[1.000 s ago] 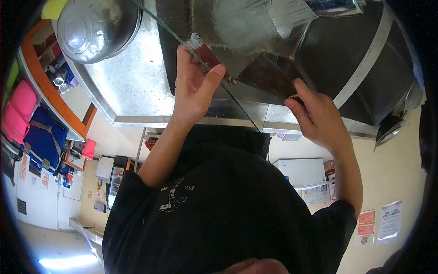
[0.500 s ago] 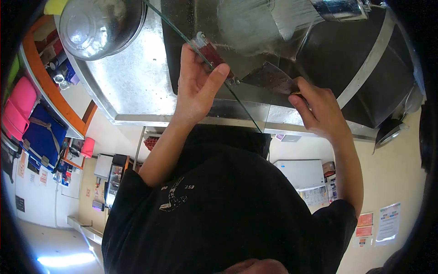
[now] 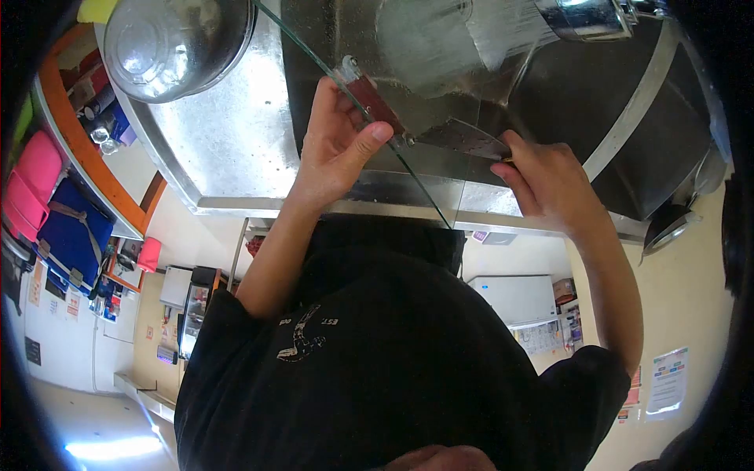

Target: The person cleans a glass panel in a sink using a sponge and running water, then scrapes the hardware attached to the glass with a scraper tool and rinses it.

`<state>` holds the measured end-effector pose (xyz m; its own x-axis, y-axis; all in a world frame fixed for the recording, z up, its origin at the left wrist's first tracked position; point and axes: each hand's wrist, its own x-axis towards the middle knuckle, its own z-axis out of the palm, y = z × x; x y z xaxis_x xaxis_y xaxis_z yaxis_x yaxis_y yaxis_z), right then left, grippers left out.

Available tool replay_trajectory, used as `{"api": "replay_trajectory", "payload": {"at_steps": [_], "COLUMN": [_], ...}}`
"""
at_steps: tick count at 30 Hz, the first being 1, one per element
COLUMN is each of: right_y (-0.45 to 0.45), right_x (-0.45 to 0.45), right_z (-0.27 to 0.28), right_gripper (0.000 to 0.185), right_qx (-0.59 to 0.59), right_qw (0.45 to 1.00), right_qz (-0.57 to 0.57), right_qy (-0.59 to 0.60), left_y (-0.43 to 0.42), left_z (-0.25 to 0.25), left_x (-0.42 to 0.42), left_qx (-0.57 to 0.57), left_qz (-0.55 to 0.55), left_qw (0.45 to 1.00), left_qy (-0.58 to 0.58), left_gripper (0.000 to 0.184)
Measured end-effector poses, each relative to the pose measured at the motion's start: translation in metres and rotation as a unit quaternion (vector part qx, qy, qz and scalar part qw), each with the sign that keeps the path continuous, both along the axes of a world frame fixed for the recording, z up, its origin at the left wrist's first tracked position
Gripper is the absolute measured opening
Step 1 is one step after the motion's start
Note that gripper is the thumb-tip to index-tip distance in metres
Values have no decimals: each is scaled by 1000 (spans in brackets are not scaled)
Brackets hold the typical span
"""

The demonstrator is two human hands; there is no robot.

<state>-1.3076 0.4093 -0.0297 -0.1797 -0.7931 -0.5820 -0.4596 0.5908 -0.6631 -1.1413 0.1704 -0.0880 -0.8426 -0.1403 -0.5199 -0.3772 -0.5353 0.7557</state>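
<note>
My left hand [image 3: 339, 149] grips the edge of a clear glass pane [image 3: 428, 188] slanting over the sink, thumb on top and fingers curled beneath. By that hand, a reddish-brown strip [image 3: 378, 106] with shiny ends lies along the pane's edge; how it is fixed I cannot tell. My right hand [image 3: 550, 180] is closed round the neck of a scraper [image 3: 459, 138], its flat metal blade reaching left. The blade's wide end is close to the strip's lower end; whether they touch is unclear. Most of the scraper's handle is hidden in my fingers.
Water runs from a chrome tap [image 3: 585, 17] into the dark sink [image 3: 581, 94]. An upturned metal bowl [image 3: 177, 47] sits on the steel drainboard [image 3: 228, 149] at the left. A ladle-like utensil [image 3: 671, 235] hangs at the right. The counter's front rim lies close to my body.
The scraper blade has tilted and looks narrower, its top corner lower. My right hand has turned slightly and its forearm has shifted right. My left hand and the pane have barely moved.
</note>
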Motion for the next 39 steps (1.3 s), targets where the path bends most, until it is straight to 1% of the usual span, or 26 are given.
{"api": "replay_trajectory", "payload": {"at_steps": [1, 4, 7, 10, 13, 16, 19, 22, 25, 27, 29, 31, 34, 36, 37, 38, 39], "right_y": [0, -2, -5, -15, -24, -41, -47, -52, -73, -66, -69, -84, -77, -75, -73, -65, -51], "right_x": [-1, 1, 7, 7, 6, 2, 5, -5, -20, -14, -16, -26, -25, -23, -24, -24, -22], "right_z": [0, -1, 4, 16, 25, 42, 54, 55, 66, 62, 64, 70, 67, 66, 63, 58, 52], "right_gripper": [34, 37, 38, 41, 37, 28, 21, 20, 30, 24, 22, 21, 30, 29, 28, 27, 27], "right_qx": [-12, 32, 97, 144, 170, 239, 226, 247, 333, 301, 322, 392, 397, 395, 391, 327, 260], "right_qw": [1000, 999, 992, 979, 968, 944, 952, 943, 899, 906, 881, 815, 799, 791, 790, 858, 913], "right_qz": [15, 5, -47, -85, -120, -157, -161, -148, -153, -174, -204, -240, -255, -272, -281, -235, -184], "right_qy": [18, -2, -61, -113, -139, -164, -131, -169, -240, -243, -281, -354, -373, -379, -380, -318, -255], "left_y": [0, 0, 3, 1, 2, 2, 2, 1, 1, 2, 3, 3, 4, 3, 1, 0, 0], "left_z": [-1, -3, 4, -2, -1, 1, 3, 5, 1, 2, 3, 5, 4, 1, -2, -3, -2], "left_x": [0, 1, -1, 2, 0, -1, -2, -3, -1, -2, -3, -4, -3, 1, 0, -2, -3], "left_qx": [-3, 8, 21, 8, 10, 8, 11, 5, 0, -2, 2, 10, 5, 9, 9, 7, 8], "left_qz": [-2, -5, 19, 1, 12, 12, 12, 8, 3, 6, 11, 20, 23, 12, 7, 6, 6], "left_qw": [1000, 1000, 999, 1000, 1000, 1000, 1000, 1000, 1000, 1000, 1000, 1000, 1000, 1000, 1000, 1000, 1000], "left_qy": [1, 3, -16, 1, -4, -6, -16, -11, 0, -10, -15, -15, -11, 2, 12, 17, 18], "left_gripper": [53, 52, 51, 52, 53, 52, 52, 52, 51, 52, 52, 52, 52, 52, 53, 52, 52]}}
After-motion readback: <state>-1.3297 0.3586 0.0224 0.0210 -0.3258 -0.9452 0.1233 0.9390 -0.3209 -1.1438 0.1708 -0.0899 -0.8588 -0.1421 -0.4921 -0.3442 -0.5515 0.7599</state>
